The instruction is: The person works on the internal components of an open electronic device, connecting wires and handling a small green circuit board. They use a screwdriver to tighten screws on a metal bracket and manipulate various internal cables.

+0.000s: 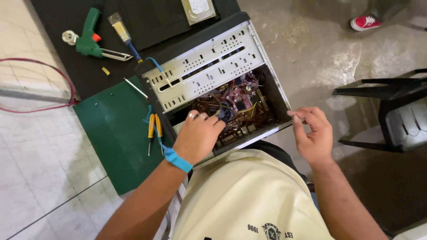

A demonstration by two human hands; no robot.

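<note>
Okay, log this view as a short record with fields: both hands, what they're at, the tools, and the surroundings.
left hand: reaching into the open computer case, over the circuit board; blue wristband
right hand: at the case's right edge, fingertips pinched; anything held is too small to tell
tools: pliers, screwdriver, brush, glue gun
surface: green mat
nearby: hard drive, black chair

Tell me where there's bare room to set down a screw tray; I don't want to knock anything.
The green mat is bare left of the yellow-handled pliers, below the screwdriver. The black mat has room between the green glue gun and the green mat. Crowded: inside the computer case, where the left hand sits among wires, right hand at its rim.
</note>
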